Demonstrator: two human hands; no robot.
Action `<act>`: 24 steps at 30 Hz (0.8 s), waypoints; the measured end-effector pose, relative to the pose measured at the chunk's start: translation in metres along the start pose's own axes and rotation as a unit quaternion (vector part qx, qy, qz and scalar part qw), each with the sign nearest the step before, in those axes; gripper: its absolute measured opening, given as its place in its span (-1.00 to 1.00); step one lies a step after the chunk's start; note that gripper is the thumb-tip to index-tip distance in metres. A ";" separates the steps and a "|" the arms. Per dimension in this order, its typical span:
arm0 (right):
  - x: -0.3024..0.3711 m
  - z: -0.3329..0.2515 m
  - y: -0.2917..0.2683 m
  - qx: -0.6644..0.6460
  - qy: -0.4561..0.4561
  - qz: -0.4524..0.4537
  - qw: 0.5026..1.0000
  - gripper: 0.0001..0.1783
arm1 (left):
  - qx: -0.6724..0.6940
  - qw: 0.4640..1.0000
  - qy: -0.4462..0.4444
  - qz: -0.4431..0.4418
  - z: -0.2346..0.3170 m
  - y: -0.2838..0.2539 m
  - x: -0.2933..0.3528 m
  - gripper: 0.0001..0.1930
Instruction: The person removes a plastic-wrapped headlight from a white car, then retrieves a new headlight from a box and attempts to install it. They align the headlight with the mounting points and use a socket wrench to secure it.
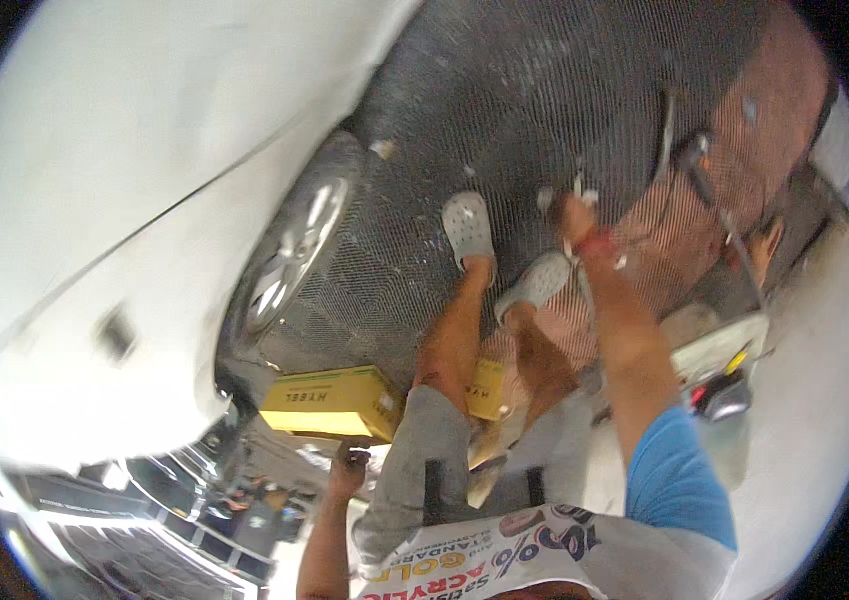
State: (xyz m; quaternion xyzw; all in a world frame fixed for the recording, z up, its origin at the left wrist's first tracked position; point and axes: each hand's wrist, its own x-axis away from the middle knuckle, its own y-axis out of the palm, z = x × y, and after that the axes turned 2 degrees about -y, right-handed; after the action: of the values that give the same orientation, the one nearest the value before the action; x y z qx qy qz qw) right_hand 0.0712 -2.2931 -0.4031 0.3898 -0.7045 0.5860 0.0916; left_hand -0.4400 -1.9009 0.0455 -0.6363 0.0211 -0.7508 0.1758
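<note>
My right hand (577,217), with a red band at its wrist, reaches out over the dark ribbed mat (515,90). Motion blurs it, but its fingers look closed around something small with whitish and dark parts that I cannot make out. My left hand (348,470) hangs low beside my left thigh, just below a yellow cardboard box (330,398). Shadow covers its fingers, and whether it holds anything is unclear.
A white car (145,180) with a silver-spoked wheel (300,235) fills the left. My feet wear grey clogs (467,228). On the right lie a long-handled dark tool (710,180) and a pale panel (740,345) bearing a red and black object (722,395).
</note>
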 end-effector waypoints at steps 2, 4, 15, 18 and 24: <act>0.082 -0.172 -0.041 -0.139 -0.071 -0.049 0.986 -0.79 | -0.126 0.990 0.011 0.056 0.033 -0.013 0.083 -0.67; 0.165 -0.221 -0.092 -0.132 -0.079 -0.116 0.981 -0.73 | -0.065 0.994 0.035 0.083 0.032 0.006 0.114 -0.67; 0.334 -0.276 -0.360 0.087 -0.199 -0.193 0.957 -0.22 | 0.017 0.979 0.083 0.186 -0.065 0.062 0.237 -0.56; 0.365 -0.266 -0.415 0.092 -0.163 -0.150 0.971 -0.16 | 0.109 0.962 0.052 0.243 -0.128 0.086 0.245 -0.63; 0.391 -0.266 -0.454 0.152 -0.044 -0.112 0.981 -0.08 | 0.240 0.929 0.036 0.279 -0.206 0.089 0.223 -0.61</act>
State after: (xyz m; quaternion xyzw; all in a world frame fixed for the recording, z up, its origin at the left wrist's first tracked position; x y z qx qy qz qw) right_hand 0.0167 -2.2315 0.2472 0.5015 -0.5620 0.6546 0.0651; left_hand -0.6455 -2.0883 0.1952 -0.5161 0.0234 -0.6762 0.5251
